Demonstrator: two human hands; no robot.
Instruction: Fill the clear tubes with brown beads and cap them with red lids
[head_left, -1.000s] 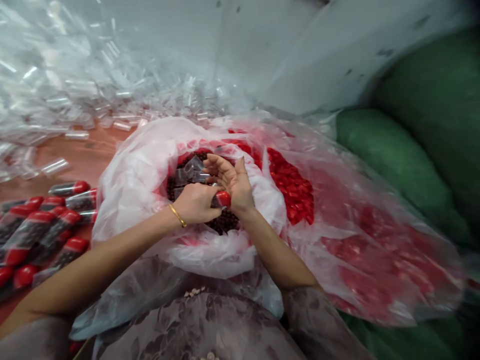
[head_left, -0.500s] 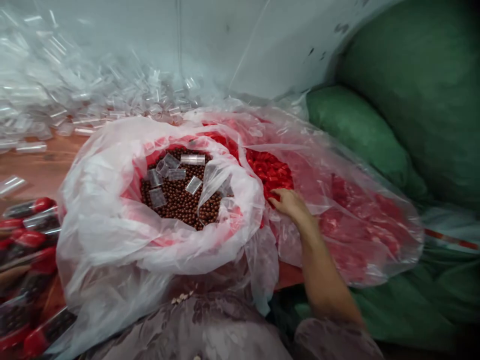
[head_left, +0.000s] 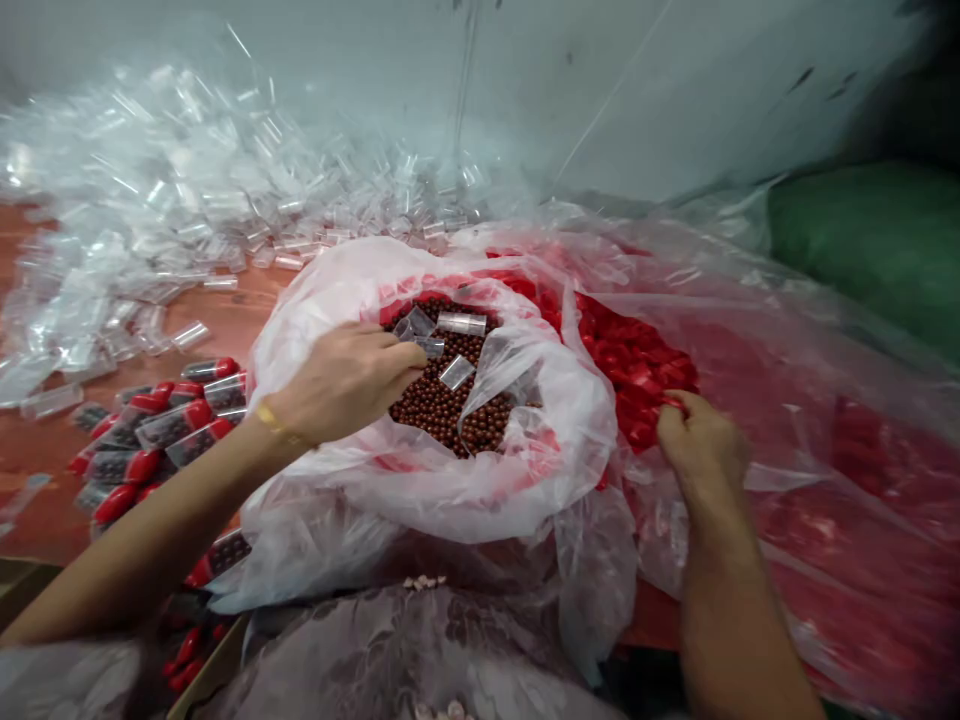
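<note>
In the head view, the left hand [head_left: 352,380] is now over the left rim of the crumpled, translucent white bag [head_left: 442,510], which was free of hands 0.5 seconds earlier; its fingers are curled, and I cannot tell whether they hold anything. The right hand [head_left: 705,445], well apart, pinches 1 smooth red cap [head_left: 675,403] at the right edge of the glossy red heap [head_left: 637,360]. Inside the bag, clear cylindrical tubes [head_left: 457,373] lie on round brown beads [head_left: 431,407]; round-ended filled capsules [head_left: 154,430] lie piled to its left.
</note>
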